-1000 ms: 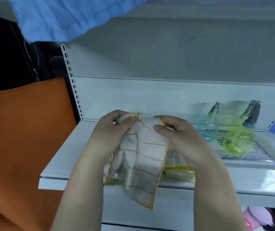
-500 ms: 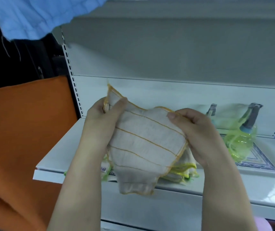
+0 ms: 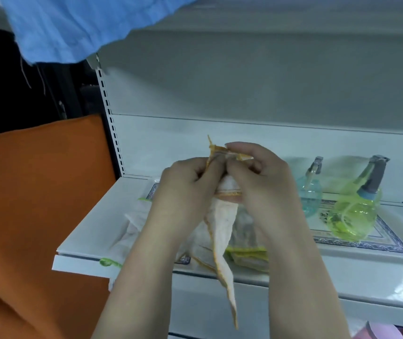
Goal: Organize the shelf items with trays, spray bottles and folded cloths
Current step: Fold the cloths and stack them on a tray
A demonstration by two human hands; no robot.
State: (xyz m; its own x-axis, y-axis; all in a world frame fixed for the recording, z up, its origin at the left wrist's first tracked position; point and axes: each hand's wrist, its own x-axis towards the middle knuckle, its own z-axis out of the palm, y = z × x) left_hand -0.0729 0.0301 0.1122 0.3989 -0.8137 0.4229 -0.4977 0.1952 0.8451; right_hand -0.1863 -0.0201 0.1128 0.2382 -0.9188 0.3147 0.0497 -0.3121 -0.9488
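Two hands meet in the centre of the frame, nearest the camera. The left hand (image 3: pixel 185 192) and the right hand (image 3: pixel 261 184) both have their fingers curled and pinch the top edge of an orange-edged white cloth (image 3: pixel 221 223), their fingertips almost touching. The cloth is bunched into a narrow strip that hangs down past the front edge of the white shelf (image 3: pixel 85 241). Behind the forearms a loose pile of cloths (image 3: pixel 132 228), some trimmed in green, lies on the shelf over a blue-patterned tray (image 3: pixel 152 190), of which only corners show. Further back, at the right of the frame, a second patterned tray (image 3: pixel 388 237) carries a yellow-green spray bottle (image 3: pixel 354 211), upright, with a pale blue spray bottle (image 3: pixel 311 194) just beside it on the left. Orange fabric (image 3: pixel 36 192) fills the left of the frame, and blue fabric (image 3: pixel 85 25) hangs at the upper left.
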